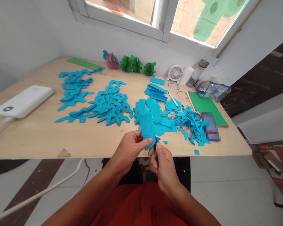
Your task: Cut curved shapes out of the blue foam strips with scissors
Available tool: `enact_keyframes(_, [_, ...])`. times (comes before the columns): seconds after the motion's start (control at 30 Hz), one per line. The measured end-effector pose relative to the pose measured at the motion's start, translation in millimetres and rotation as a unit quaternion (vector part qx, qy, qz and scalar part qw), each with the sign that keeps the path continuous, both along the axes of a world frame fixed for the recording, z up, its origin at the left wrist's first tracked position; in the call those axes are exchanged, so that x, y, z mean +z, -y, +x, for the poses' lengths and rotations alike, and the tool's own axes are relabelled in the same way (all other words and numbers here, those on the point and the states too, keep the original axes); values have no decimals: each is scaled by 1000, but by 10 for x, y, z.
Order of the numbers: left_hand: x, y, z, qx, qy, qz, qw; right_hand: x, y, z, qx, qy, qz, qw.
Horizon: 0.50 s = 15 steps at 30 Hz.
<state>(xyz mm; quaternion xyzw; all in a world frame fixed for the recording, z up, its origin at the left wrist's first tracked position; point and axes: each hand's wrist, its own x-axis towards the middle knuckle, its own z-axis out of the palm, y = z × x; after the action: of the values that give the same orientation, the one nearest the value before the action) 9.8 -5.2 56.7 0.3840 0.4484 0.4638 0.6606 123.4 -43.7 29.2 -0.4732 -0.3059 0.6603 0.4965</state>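
My left hand [132,146] pinches a blue paper piece [147,125] near the table's front edge, thumb on top. Curved drawn lines run over the paper, and its lower end is rounded. In my right hand [163,163] is a pair of dark scissors [156,150], mostly hidden by the fingers, with the blades at the right edge of the paper. Uncut blue paper sheets [155,110] lie just beyond my hands. A heap of blue offcuts [191,121] spreads to the right. Blue wavy cut-outs [110,105] are piled to the left, with more cut-outs [75,84] behind.
A white power bank [23,101] with a cable lies at the left. Along the wall stand green paper figures [134,64], a small fan [175,73] and a bottle [198,73]. A pen [173,99], green sheets [208,108] and a clear pouch [213,90] are at the right.
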Motion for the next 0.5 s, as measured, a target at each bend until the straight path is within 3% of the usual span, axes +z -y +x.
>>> enact_keyframes(0.5, [12,11,-9,-9,-14,-7,1000,10,-3,-6,-5,14,-7,1000])
